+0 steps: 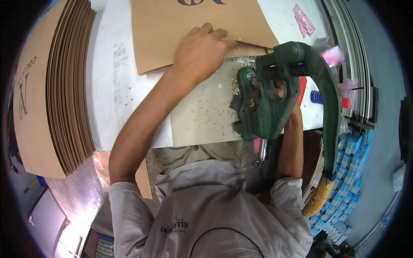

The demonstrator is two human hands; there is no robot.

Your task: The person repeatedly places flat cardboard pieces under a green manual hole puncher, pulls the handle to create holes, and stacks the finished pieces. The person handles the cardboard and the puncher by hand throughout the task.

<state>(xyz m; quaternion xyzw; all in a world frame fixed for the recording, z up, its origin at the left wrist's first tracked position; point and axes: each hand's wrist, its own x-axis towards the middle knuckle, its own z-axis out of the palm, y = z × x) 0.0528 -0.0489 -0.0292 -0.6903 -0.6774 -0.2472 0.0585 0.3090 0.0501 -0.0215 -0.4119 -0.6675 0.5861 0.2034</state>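
Note:
My left hand [201, 50] rests on a brown paper bag [159, 38] at the far middle of the table. Its fingers are bent, with the thumb by the bag's near right edge; the fingertips are hidden. Another brown layer shows under that edge. To the right stands a green hand press [269, 103] with a long curved lever. My right hand [278, 89] is behind the press frame, mostly hidden, with only bits of fingers showing through the gaps. Small metal eyelets [236, 91] lie clustered along the press's left side.
A tall stack of brown bags [71, 86] stands at the left. A beige sheet [198, 116] covers the table's near part. Pink scraps [304, 20], a blue spool [316, 97] and a red cap [345, 102] lie right. Blue packs [344, 172] are piled beside the table.

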